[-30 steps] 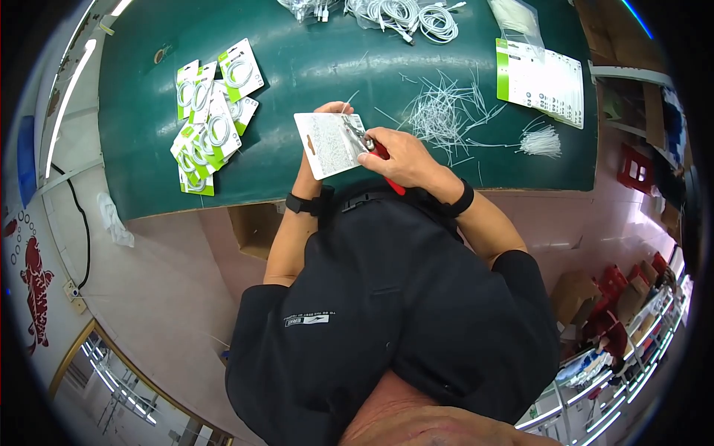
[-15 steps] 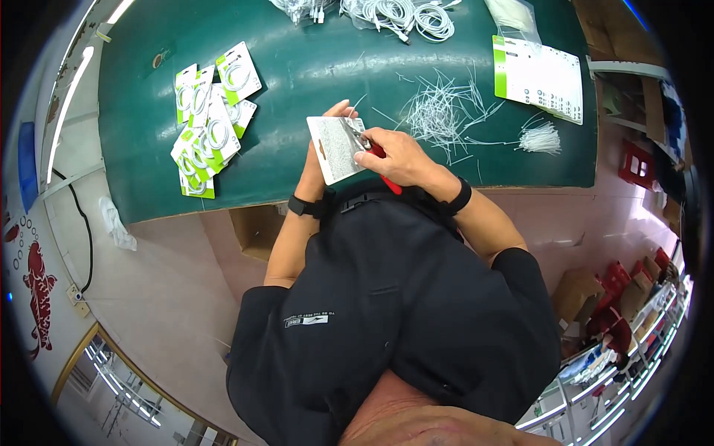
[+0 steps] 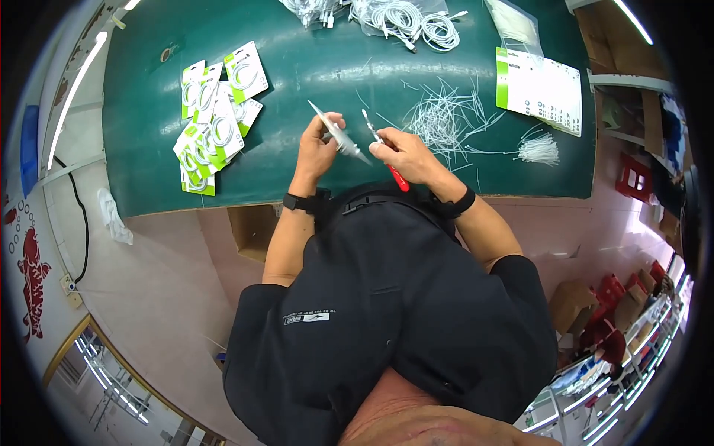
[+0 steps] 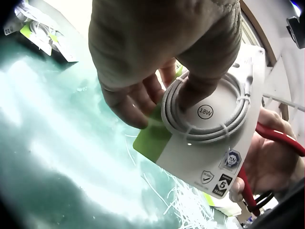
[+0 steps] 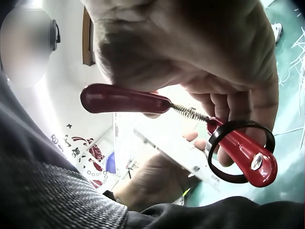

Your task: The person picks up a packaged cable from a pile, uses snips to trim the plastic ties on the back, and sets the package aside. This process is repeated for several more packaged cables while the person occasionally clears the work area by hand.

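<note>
My left hand (image 3: 318, 146) grips a packaging card (image 3: 339, 136) edge-on over the green table (image 3: 312, 67). In the left wrist view the card (image 4: 214, 157) carries a coiled white cable (image 4: 209, 112) tied to its front, with my thumb pressed on the coil and fingers behind. My right hand (image 3: 401, 152) holds red-handled cutters (image 3: 393, 169) just right of the card, their blades (image 3: 370, 123) pointing up and away. In the right wrist view the red handles (image 5: 181, 121) with a spring lie in my palm, and the card (image 5: 174, 152) shows beyond them.
A heap of packed cable cards (image 3: 212, 123) lies on the left of the table. Cut white ties (image 3: 446, 111) are scattered to the right, with a tie bundle (image 3: 537, 147), a stack of blank cards (image 3: 539, 85) and loose white cables (image 3: 405, 18) at the far edge.
The left hand has turned the card from flat, back side up, to edge-on. The right hand has drawn the cutters off the card and a little to the right.
</note>
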### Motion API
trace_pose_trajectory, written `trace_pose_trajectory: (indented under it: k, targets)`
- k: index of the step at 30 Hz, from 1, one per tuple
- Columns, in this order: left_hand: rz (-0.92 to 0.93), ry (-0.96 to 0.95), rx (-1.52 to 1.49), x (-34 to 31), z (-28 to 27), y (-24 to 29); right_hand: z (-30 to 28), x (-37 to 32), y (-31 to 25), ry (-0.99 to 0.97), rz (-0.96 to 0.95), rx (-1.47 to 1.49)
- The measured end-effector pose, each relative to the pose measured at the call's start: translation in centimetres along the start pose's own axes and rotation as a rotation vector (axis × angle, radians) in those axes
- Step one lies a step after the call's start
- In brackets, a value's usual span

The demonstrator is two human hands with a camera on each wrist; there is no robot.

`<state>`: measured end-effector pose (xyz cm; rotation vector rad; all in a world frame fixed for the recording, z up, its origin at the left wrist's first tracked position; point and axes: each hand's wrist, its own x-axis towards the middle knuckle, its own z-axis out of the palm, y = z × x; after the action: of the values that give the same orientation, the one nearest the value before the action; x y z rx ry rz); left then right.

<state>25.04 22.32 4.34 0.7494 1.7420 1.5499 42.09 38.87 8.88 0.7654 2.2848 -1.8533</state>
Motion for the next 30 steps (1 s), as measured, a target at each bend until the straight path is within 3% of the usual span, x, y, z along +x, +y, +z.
trace_pose_trajectory:
  k: [3, 6, 11, 18, 30]
  targets:
    - [-0.188, 0.125, -0.227, 0.3, -0.9, -0.6, -0.1, -0.1, 0.3, 0.058, -0.007, 0.062]
    - [-0.208, 0.182, -0.409, 0.3, -0.9, -0.2, 0.0, -0.3, 0.2, 0.123, -0.015, 0.126]
    - [-0.223, 0.235, -0.633, 0.4, 0.1, 1.3, 0.3, -0.5, -0.2, 0.010, -0.021, 0.132]
    - [-0.155, 0.260, -0.674, 0.4, 1.3, 2.2, 0.3, -0.5, -0.7, -0.104, 0.011, 0.104]
    - [-0.134, 0.217, -0.706, 0.3, 1.7, 2.9, -0.2, -0.5, -1.2, -0.188, 0.031, 0.327]
